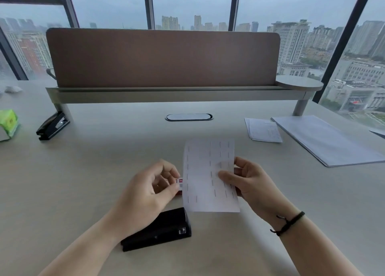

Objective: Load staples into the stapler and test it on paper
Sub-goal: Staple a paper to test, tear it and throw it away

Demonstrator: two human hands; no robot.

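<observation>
My right hand (248,182) holds a white sheet of paper (206,175) above the desk, thumb on its front; several rows of staples run across it. Just left of the sheet, my left hand (150,188) hovers with its fingers curled and apart, gripping nothing that I can see. A small red and white staple box (180,184) peeks out between that hand and the paper, mostly hidden. A black stapler (160,230) lies closed on the desk below my left wrist.
A second black stapler (53,125) lies at the back left near a green pack (8,123). Stacks of paper (264,129) and a larger sheaf (327,140) lie at the right. A brown divider (162,56) on a shelf lines the back.
</observation>
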